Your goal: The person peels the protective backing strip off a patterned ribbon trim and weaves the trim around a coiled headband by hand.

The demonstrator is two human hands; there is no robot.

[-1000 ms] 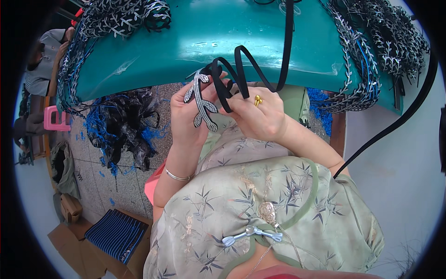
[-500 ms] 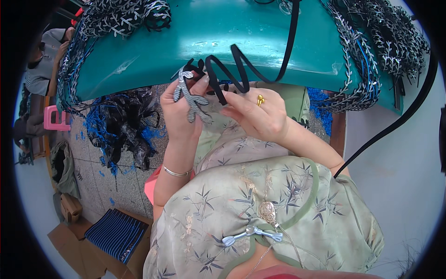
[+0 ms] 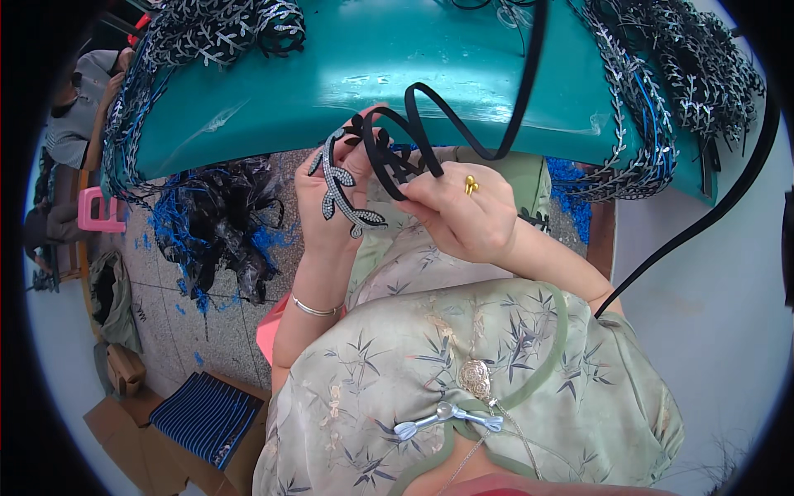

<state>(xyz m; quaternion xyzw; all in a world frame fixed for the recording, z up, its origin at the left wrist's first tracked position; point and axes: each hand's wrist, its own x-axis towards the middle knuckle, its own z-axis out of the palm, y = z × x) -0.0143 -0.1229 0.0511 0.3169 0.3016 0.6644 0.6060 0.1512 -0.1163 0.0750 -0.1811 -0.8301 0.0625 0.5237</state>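
My left hand (image 3: 321, 207), wearing a bangle, is closed on a leaf-shaped trim (image 3: 337, 176). That trim is black-edged with a silver glittering face and hangs curved over the palm side. My right hand (image 3: 475, 217), with a gold ring, pinches a narrow black ribbon (image 3: 432, 157) between thumb and fingers. Loose loops of the ribbon stand between the two hands, and a longer run rises toward the top edge. Where ribbon and trim meet at the left fingertips is partly hidden.
A green curved work surface (image 3: 397, 91) lies just beyond my hands. Bundles of silver-and-black leaf trim (image 3: 703, 83) hang at its sides. Black plastic (image 3: 227, 223) and blue scraps cover floor at left, near a pink stool (image 3: 101, 210) and a cardboard box (image 3: 136, 446). Another person (image 3: 81, 116) sits far left.
The leaf trim has turned to show more of its glittering face and curve. My right hand has shifted slightly right and down, and the ribbon loops have opened wider.
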